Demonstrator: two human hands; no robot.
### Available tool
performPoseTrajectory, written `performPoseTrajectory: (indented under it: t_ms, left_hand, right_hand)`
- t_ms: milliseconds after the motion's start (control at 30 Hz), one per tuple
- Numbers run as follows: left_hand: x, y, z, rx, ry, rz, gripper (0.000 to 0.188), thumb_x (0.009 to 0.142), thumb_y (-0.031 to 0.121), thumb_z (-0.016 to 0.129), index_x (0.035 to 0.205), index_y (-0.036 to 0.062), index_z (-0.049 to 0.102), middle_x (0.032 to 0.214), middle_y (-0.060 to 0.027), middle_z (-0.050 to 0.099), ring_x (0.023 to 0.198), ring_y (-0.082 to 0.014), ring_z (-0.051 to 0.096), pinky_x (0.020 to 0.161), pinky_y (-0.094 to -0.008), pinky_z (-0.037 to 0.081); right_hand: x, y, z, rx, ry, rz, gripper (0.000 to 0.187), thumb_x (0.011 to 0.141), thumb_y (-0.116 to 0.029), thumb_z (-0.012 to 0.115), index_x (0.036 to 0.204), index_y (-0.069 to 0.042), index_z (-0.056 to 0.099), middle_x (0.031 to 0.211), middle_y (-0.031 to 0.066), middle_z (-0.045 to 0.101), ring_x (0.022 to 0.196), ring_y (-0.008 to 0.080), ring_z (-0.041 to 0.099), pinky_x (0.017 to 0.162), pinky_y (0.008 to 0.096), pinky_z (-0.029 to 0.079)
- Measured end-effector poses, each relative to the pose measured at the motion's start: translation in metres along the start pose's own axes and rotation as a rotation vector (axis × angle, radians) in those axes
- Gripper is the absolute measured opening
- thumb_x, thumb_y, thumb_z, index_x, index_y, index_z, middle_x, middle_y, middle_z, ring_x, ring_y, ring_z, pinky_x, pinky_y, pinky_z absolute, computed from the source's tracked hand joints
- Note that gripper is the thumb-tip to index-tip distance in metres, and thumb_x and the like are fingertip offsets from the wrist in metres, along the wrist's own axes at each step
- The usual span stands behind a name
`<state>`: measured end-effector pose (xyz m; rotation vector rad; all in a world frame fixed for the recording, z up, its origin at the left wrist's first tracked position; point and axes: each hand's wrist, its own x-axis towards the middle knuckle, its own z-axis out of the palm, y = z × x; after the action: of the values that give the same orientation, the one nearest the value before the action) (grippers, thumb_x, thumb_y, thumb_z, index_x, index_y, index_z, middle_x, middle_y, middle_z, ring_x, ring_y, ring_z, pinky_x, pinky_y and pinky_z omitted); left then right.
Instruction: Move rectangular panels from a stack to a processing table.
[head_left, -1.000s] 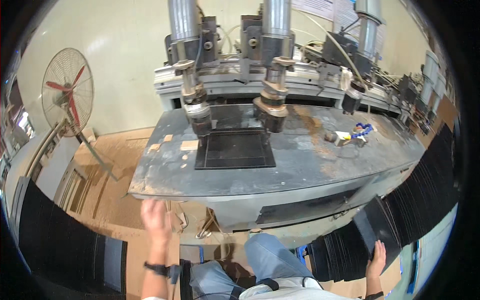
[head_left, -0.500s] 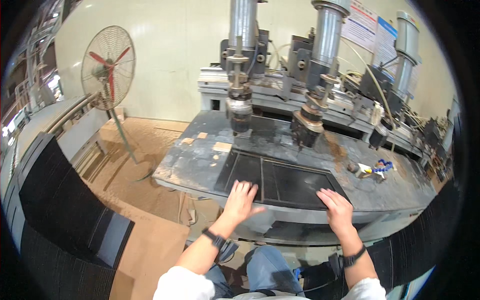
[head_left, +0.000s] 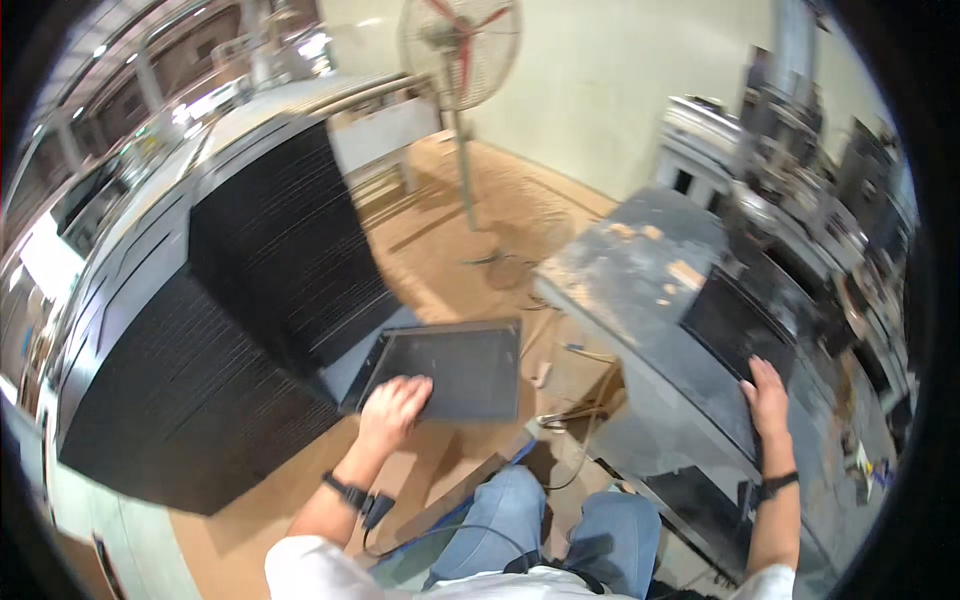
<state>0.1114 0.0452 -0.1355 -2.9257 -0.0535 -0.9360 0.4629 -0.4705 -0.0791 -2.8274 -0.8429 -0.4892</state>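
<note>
My left hand (head_left: 395,412) grips the near edge of a flat black rectangular panel (head_left: 465,365) with a raised rim. Fingers lie over its top; the thumb is hidden. The panel overlaps the low step of a tall stack of black panels (head_left: 290,230) and juts out to the right of it. My right hand (head_left: 768,400) reaches to the grey machine table (head_left: 640,255), its fingers stretched out over another dark panel (head_left: 735,320) lying there. That panel's far side is partly blurred.
A standing fan (head_left: 460,50) with red blades is at the back, on sawdust-covered floor. Drilling machine heads (head_left: 790,140) stand over the table at right. Small wood scraps (head_left: 685,275) lie on the table. Cables and hoses (head_left: 590,410) hang below its left edge.
The view has swung left. My left hand has gone from the machine table to the stack, where it now has a black panel. My right hand has stayed by the table.
</note>
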Motion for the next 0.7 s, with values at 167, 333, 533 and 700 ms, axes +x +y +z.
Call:
performPoseTrajectory:
  t_ms: [167,333,533,700]
  left_hand:
    - [-0.037,-0.089,0.071,0.268,-0.116,-0.449,0.044,0.086,0.009,0.047,0.129,0.0056,0.050,0.124,-0.0096,0.057,0.116,-0.0270,0.052,0.100,-0.0399,0.041]
    - [-0.076,-0.125,0.115,0.166,-0.553,-0.822,0.079,0.078,0.037,0.072,0.143,0.0096,0.035,0.147,-0.0109,0.034,0.132,-0.0396,0.034,0.103,-0.0569,0.035]
    - [-0.056,-0.139,0.117,-0.013,-0.612,-0.997,0.083,0.075,0.032,0.076,0.143,0.0087,0.033,0.150,-0.0117,0.030,0.137,-0.0418,0.026,0.106,-0.0582,0.033]
    - [-0.033,-0.112,0.150,0.158,-0.275,-0.628,0.072,0.071,0.023,0.079,0.132,0.0043,0.046,0.137,-0.0196,0.042,0.128,-0.0388,0.039,0.103,-0.0519,0.037]
  right_hand:
    - [-0.003,-0.009,-0.005,-0.109,0.001,0.004,0.052,0.085,-0.019,0.064,0.132,-0.004,0.048,0.140,0.0152,0.046,0.131,0.0360,0.039,0.108,0.0437,0.033]
    - [-0.076,-0.016,-0.079,-0.043,0.022,0.068,0.056,0.084,-0.010,0.059,0.137,-0.004,0.043,0.142,0.0170,0.042,0.136,0.0346,0.034,0.112,0.0428,0.025]
    - [-0.375,0.079,-0.149,-0.287,0.150,0.509,0.073,0.074,0.000,0.064,0.141,-0.003,0.036,0.146,0.0167,0.037,0.136,0.0361,0.032,0.113,0.0423,0.023]
    - [-0.467,-0.080,-0.192,-0.489,-0.480,1.123,0.091,0.074,-0.053,0.073,0.136,0.006,0.040,0.138,0.0300,0.041,0.127,0.0433,0.041,0.109,0.0466,0.031]
